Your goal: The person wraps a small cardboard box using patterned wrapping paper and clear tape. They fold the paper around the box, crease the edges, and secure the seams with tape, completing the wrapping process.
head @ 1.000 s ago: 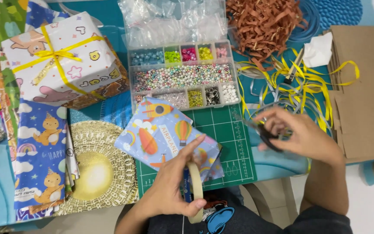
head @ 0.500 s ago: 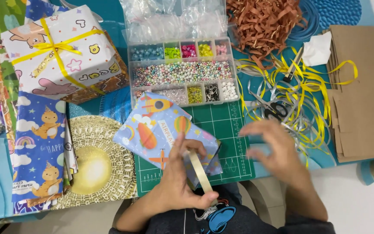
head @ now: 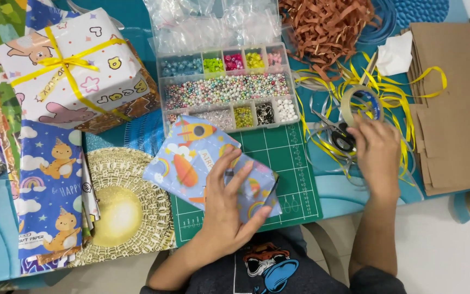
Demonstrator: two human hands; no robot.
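My left hand point(head: 228, 204) lies fingers spread on a small parcel point(head: 202, 160) wrapped in blue paper with rockets and rainbows, pressing it onto the green cutting mat point(head: 295, 163). My right hand point(head: 376, 149) is out to the right, its fingers on a roll of clear tape point(head: 361, 104) standing on edge among yellow ribbon point(head: 387, 90). Black-handled scissors point(head: 339, 136) lie just left of that hand.
A clear bead organiser point(head: 227, 87) sits behind the mat. A large wrapped gift with a yellow bow point(head: 74, 71) is at the back left, a gold doily point(head: 123, 209) and sheets of wrapping paper point(head: 50, 185) at the left, brown paper shreds point(head: 330, 24) and brown paper bags point(head: 455, 109) at the right.
The tape roll went from my left hand to my right, which carried it out to the ribbon pile. My left hand came down flat on the blue parcel.
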